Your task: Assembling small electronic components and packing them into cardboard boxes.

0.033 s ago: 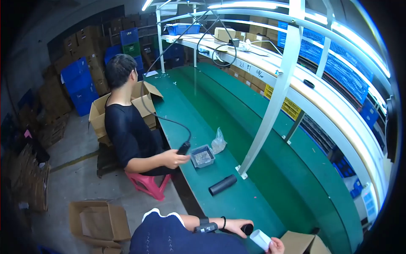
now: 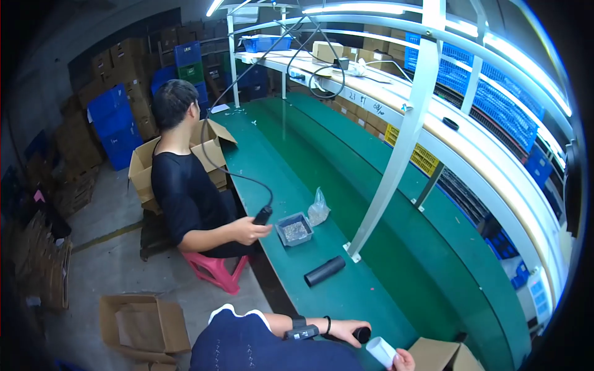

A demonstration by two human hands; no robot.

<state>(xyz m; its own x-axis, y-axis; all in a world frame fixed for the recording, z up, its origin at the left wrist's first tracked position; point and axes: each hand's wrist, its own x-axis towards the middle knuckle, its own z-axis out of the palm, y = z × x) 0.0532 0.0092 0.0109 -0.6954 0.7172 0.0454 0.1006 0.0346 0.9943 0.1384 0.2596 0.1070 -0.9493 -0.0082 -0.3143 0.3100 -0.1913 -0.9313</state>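
The step in hand appears to be handling two tubes side by side over the near end of the long green workbench [image 2: 340, 303]. The left hand [image 2: 349, 329] is wrapped around a glossy black cylindrical tube [image 2: 363, 335], whose round end shows beyond the fingers. The right hand [image 2: 405, 360], partly cut off by the lower edge, has its fingers clamped on the near end of a smooth white hollow tube [image 2: 380, 350], the open mouth tilted up toward the left hand. The two hands are apart, and the tubes lie close, with a narrow gap between their ends. Further handling would seem to call for a steady left grip and careful angling of the white tube, which is held at one end only. An open brown cardboard box [image 2: 429, 354] stands just beside the right hand; a second, longer black cylinder [image 2: 325, 271] lies farther up the bench. Compared with the earlier frame, both hands and tubes look unchanged; the seated co-worker [image 2: 185, 179] in black has drawn the corded black hand-held tool [image 2: 263, 216] slightly leftward, and the whole view shifts a trifle.
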